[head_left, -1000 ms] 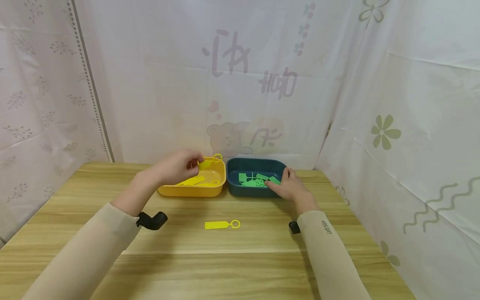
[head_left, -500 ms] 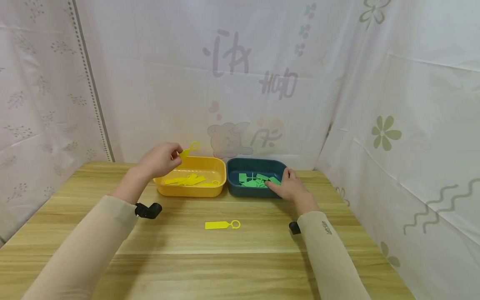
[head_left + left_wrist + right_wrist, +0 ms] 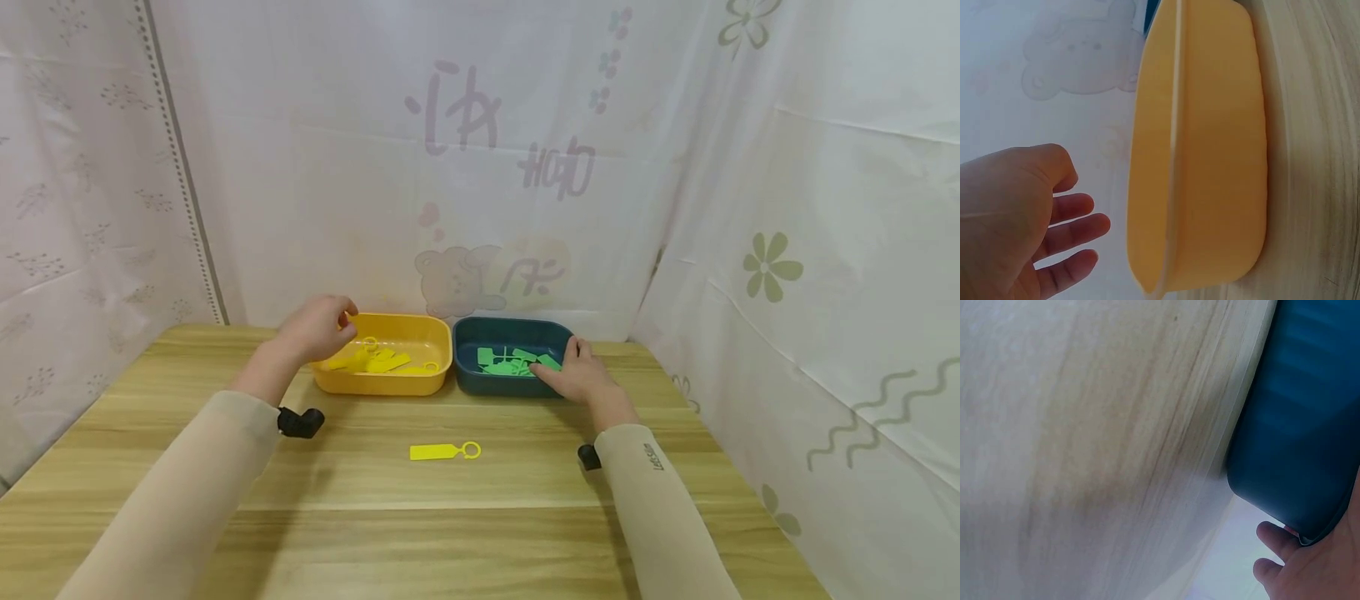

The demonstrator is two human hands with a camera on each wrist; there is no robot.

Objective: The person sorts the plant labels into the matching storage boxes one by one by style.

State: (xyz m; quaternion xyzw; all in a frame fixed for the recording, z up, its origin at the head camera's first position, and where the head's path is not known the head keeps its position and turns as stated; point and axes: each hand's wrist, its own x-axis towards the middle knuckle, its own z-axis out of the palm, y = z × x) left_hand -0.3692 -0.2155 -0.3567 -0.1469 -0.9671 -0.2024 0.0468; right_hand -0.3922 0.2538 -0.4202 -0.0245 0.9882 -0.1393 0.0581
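Above the left end of the yellow bin (image 3: 420,384), my left hand (image 3: 318,327) hangs with loosely bent fingers and holds nothing; the left wrist view shows these fingers (image 3: 1075,234) apart from the bin wall. Several yellow tags (image 3: 390,363) with ring ends lie inside that bin, one of them blurred. My right hand (image 3: 579,377) grips the right end of the dark blue bin (image 3: 487,385), thumb over the front rim, fingers around the end. Green tags (image 3: 510,365) lie in the blue bin. A single yellow tag (image 3: 433,452) lies flat on the table in front.
The two bins stand side by side near the back edge of the wooden table (image 3: 420,550). A printed white curtain (image 3: 337,167) hangs behind and along both sides. Black wrist cameras (image 3: 302,422) sit at the cuffs.
My left hand lifted a yellow tag leftward over the yellow bin, then let it go; the tag is now down among the others. My right hand stays on the blue bin.
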